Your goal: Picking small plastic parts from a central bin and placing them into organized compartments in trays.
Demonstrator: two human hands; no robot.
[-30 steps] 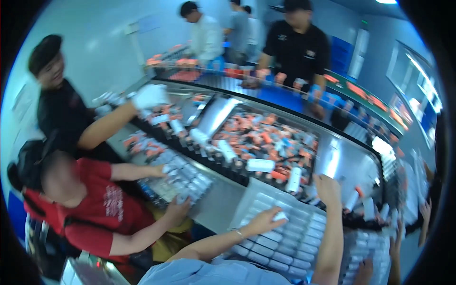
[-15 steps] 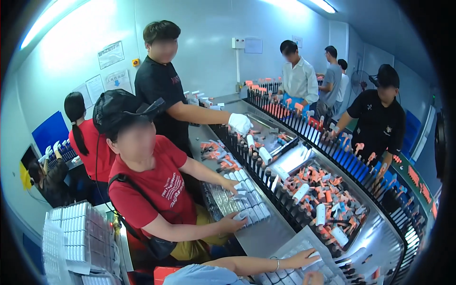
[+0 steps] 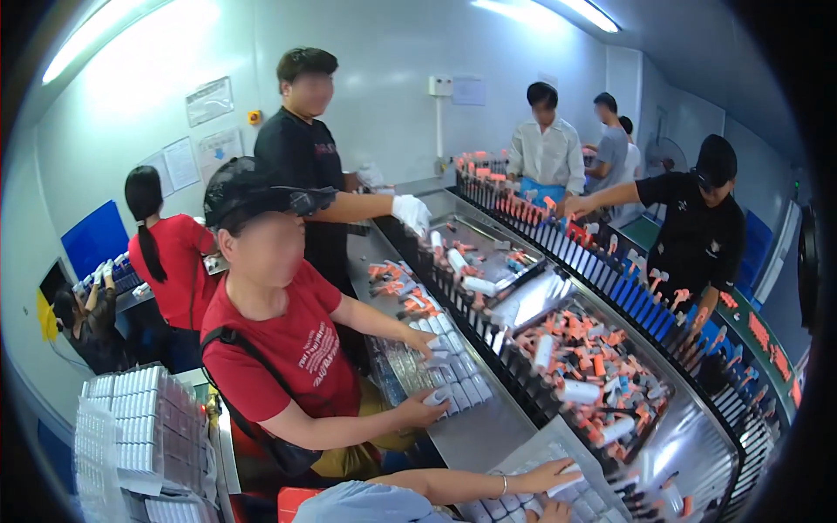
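My left arm, with a light-blue sleeve and a bracelet, reaches across the lower edge. My left hand (image 3: 545, 477) rests over a tray of white plastic cylinders (image 3: 499, 508), its fingers around one white cylinder (image 3: 571, 478). Close below it, my right hand (image 3: 554, 511) is mostly cut off by the frame's edge; its fingertips are beside the cylinders, but its grip is unclear. Clear plastic wrap (image 3: 567, 438) lies under and behind the cylinders.
Beside me, a person in red (image 3: 296, 349) handles white cylinders. Across the metal table, a bin (image 3: 602, 370) holds orange, grey and white pieces. Rows of black upright holders (image 3: 602, 253) run along the line. White cylinders in clear packs (image 3: 131, 427) are stacked at the left.
My right hand has shifted left, nearer my left hand. A co-worker's white-gloved hand has moved left, and a person in black at the right stretches an arm toward the holders. The view has shifted slightly.
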